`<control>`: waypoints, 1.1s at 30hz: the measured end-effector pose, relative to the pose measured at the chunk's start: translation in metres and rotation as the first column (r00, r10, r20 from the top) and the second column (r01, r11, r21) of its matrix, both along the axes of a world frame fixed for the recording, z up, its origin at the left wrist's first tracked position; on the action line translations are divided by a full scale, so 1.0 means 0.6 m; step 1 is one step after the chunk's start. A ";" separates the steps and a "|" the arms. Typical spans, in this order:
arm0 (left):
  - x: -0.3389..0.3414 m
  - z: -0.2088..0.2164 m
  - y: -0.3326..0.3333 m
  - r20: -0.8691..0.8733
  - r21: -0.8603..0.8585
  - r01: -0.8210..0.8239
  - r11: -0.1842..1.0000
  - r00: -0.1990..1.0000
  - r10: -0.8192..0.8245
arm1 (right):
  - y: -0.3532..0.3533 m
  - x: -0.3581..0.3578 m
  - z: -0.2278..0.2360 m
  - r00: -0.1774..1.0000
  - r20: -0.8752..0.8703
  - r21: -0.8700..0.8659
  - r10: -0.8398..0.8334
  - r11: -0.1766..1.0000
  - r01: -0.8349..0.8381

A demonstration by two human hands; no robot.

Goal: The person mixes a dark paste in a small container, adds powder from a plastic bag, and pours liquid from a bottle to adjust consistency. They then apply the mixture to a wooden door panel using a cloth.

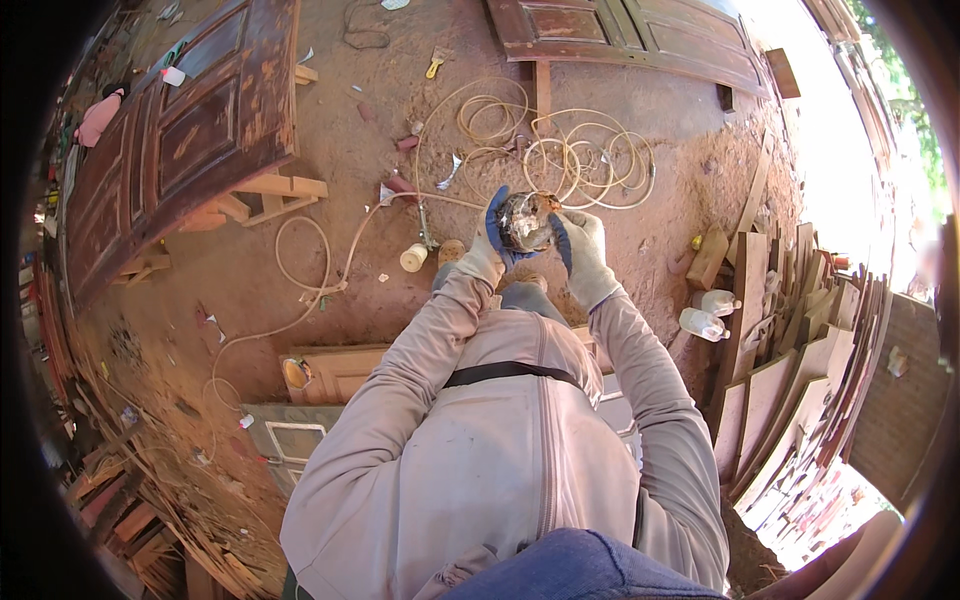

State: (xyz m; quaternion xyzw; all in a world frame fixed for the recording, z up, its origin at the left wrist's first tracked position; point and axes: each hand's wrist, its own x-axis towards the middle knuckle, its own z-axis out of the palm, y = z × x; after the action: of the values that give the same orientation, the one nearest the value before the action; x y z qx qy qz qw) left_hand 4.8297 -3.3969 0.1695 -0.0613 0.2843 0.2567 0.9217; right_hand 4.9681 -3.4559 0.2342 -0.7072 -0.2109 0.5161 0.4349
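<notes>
In front of my body I hold a round, dark, stained can (524, 223) with pale smears on its surface. My left hand (490, 242), in a white and blue work glove, wraps round its left side. With fingers bent, my right hand (583, 248), gloved the same way, grips its right edge. An orange-brown bit shows at the can's upper right, by my right fingertips; what it is I cannot make out. Just below and left of my left hand, a spray gun with a cream cup (413, 258) lies on the dirt floor.
A pale hose (590, 140) lies in loose coils ahead and trails left. Panelled wooden doors rest on supports at left (200, 130) and far side (640, 35). A yellow-handled brush (434, 66) lies on the floor. Plastic bottles (705, 323) stand near stacked boards (790, 370) at right.
</notes>
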 end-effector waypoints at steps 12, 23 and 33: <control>-0.005 -0.008 0.002 0.022 -0.018 0.026 1.000 0.999 -0.026 | -0.013 -0.013 0.042 0.261 0.881 -0.211 0.394 0.821 -0.530; 0.006 -0.018 -0.003 0.057 -0.015 0.043 0.999 0.997 -0.042 | -0.001 -0.020 0.036 0.633 0.740 0.001 0.226 0.941 -0.338; 0.004 -0.033 0.008 0.046 0.015 0.071 0.997 0.996 -0.072 | -0.034 -0.031 0.030 0.396 0.839 -0.151 0.374 0.859 -0.490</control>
State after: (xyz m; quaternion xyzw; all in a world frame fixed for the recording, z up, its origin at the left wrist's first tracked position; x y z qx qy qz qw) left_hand 4.8319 -3.3922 0.1499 -0.0509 0.2629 0.2240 0.9371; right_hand 4.9494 -3.4766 0.2523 -0.7588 -0.6004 0.1874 0.1689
